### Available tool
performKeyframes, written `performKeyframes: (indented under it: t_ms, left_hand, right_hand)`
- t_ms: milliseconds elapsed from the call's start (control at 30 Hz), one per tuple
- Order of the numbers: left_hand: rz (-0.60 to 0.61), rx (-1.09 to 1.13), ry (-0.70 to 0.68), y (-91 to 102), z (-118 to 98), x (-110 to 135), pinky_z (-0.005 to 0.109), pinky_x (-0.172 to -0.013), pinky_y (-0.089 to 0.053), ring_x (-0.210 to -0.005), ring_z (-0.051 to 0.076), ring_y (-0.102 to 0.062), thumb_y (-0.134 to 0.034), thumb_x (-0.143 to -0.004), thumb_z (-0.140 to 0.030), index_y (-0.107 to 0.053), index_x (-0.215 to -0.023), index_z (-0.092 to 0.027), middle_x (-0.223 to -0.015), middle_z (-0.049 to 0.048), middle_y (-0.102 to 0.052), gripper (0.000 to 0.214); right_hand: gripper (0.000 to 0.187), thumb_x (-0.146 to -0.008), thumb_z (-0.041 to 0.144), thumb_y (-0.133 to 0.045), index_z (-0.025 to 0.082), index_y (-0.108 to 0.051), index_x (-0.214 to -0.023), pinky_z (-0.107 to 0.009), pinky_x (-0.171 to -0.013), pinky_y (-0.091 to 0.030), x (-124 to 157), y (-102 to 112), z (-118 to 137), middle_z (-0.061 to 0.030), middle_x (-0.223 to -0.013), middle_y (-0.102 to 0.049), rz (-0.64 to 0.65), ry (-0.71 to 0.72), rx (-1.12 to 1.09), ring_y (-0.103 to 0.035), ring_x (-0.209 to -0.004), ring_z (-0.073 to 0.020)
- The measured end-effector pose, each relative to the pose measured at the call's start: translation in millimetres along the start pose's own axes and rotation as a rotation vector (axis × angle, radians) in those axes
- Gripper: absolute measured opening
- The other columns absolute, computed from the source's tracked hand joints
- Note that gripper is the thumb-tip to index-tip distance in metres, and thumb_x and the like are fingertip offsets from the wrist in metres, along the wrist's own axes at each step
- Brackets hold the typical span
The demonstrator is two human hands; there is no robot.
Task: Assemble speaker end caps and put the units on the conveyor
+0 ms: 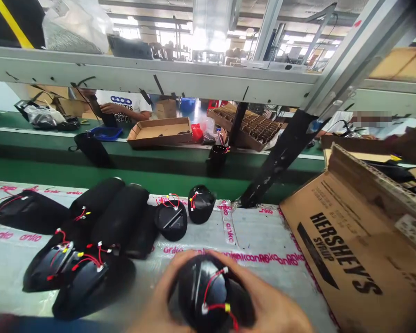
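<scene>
Both my hands hold one black rounded speaker shell (211, 296) with red wires and a yellow tag at the bottom middle. My left hand (159, 303) wraps its left side, fingers curled over the top. My right hand (273, 305) cups its right side. Several more black shells with red wires (86, 259) lie in a row on the taped grey work surface (256, 231) to the left. Two smaller round black parts (171, 219) (201, 203) stand just beyond my hands.
A Hershey's Syrup cardboard box (346, 249) lies tilted at the right. Behind runs a green conveyor (142, 175) with a flat cardboard tray (161, 132), a divided carton (251, 127) and a blue bin (106, 133). Another person in a white shirt (123, 106) works across it. A metal shelf frame (159, 78) spans overhead.
</scene>
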State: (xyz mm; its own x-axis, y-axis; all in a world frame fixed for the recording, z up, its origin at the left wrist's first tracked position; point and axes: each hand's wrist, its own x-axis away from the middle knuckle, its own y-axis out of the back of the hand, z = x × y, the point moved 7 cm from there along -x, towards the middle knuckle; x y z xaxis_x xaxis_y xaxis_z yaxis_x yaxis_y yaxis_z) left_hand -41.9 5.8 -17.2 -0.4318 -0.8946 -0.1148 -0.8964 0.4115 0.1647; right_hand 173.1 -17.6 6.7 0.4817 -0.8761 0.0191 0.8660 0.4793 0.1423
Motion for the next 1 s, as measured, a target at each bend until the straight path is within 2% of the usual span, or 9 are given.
performKeyframes:
  t_ms: [100,233,300,433,533,633,733,900,1000]
  left_hand:
    - [0.177,0.052,0.022,-20.0,16.2,-12.6,0.065,-0.134,-0.031,-0.161,0.045,-0.040,-0.091,-0.082,-0.044,-0.037,-0.169,-0.034,-0.175,0.0154,-0.040,0.103]
    - [0.361,0.195,0.031,-21.3,16.3,-25.6,0.060,-0.136,-0.026,-0.166,0.044,-0.030,-0.085,-0.084,-0.065,-0.029,-0.173,-0.030,-0.180,0.0159,-0.031,0.110]
    - [0.314,0.203,0.029,-13.2,13.3,-31.5,0.058,-0.134,-0.030,-0.161,0.044,-0.038,-0.079,-0.085,-0.074,-0.037,-0.169,-0.030,-0.174,0.0157,-0.039,0.104]
    - [0.133,0.141,-0.023,-0.8,6.4,-38.5,0.054,-0.129,-0.037,-0.154,0.043,-0.044,-0.058,-0.093,-0.085,-0.052,-0.158,-0.029,-0.161,0.0144,-0.048,0.085]
    - [0.022,0.124,-0.017,-0.7,1.6,-38.9,0.046,-0.119,-0.047,-0.138,0.034,-0.058,-0.059,-0.102,-0.069,-0.062,-0.138,-0.031,-0.139,0.0101,-0.060,0.053]
    - [-0.012,0.098,0.038,-5.6,-5.6,-40.2,0.042,-0.119,-0.048,-0.137,0.031,-0.062,-0.069,-0.102,-0.053,-0.060,-0.134,-0.032,-0.140,0.0086,-0.065,0.039]
    - [0.053,0.067,0.150,-12.4,-10.0,-44.3,0.043,-0.122,-0.046,-0.144,0.034,-0.060,-0.068,-0.102,-0.052,-0.060,-0.147,-0.032,-0.151,0.0094,-0.066,0.050]
    - [-0.014,0.083,0.156,-16.7,-14.8,-48.6,0.040,-0.106,-0.060,-0.128,0.034,-0.071,-0.067,-0.101,-0.056,-0.071,-0.131,-0.026,-0.133,0.0096,-0.076,0.042]
    - [-0.088,0.101,0.154,-22.7,-10.6,-43.2,0.041,-0.108,-0.060,-0.128,0.033,-0.071,-0.067,-0.102,-0.055,-0.066,-0.136,-0.027,-0.139,0.0098,-0.074,0.044]
  right_hand:
    - [0.104,-0.074,0.010,-0.086,0.037,-0.044,-0.165,-0.060,-0.127,-0.045,5.5,-9.4,-20.0,-0.0102,-0.167,-0.054,-0.256,0.026,0.109,-0.055,-0.153,-0.0364]
    - [0.093,-0.078,0.020,-0.088,0.035,-0.049,-0.161,-0.062,-0.124,-0.048,6.1,-20.9,-50.5,-0.0127,-0.160,-0.060,-0.501,0.111,0.218,-0.059,-0.148,-0.0394]
    - [0.088,-0.083,0.025,-0.086,0.035,-0.048,-0.162,-0.062,-0.123,-0.050,9.0,-21.6,-60.2,-0.0128,-0.162,-0.058,-0.598,0.096,0.234,-0.057,-0.150,-0.0396]
    - [0.051,-0.096,0.026,-0.073,0.035,-0.066,-0.146,-0.052,-0.109,-0.063,18.5,-12.7,-61.5,-0.0116,-0.149,-0.067,-0.779,0.070,0.207,-0.066,-0.139,-0.0355]
    - [0.042,-0.103,0.022,-0.062,0.035,-0.071,-0.142,-0.051,-0.113,-0.062,18.9,-12.5,-52.3,-0.0096,-0.146,-0.072,-0.705,0.077,0.161,-0.069,-0.137,-0.0327]
    - [0.069,-0.095,0.024,-0.073,0.038,-0.056,-0.160,-0.060,-0.127,-0.047,16.7,-24.2,-42.2,-0.0064,-0.164,-0.059,-0.530,0.112,0.164,-0.053,-0.155,-0.0368]
    - [0.098,-0.083,0.029,-0.089,0.037,-0.043,-0.169,-0.066,-0.126,-0.045,16.8,-32.1,-44.4,-0.0081,-0.172,-0.050,-0.542,0.109,0.209,-0.047,-0.158,-0.0422]
    - [0.086,-0.075,0.038,-0.100,0.036,-0.061,-0.152,-0.058,-0.121,-0.054,10.9,-28.3,-54.0,-0.0109,-0.153,-0.067,-0.723,0.112,0.076,-0.064,-0.143,-0.0394]
    - [0.075,-0.082,0.036,-0.095,0.034,-0.063,-0.149,-0.053,-0.123,-0.053,5.2,-19.2,-40.0,-0.0109,-0.156,-0.065,-0.675,0.108,-0.012,-0.062,-0.146,-0.0359]
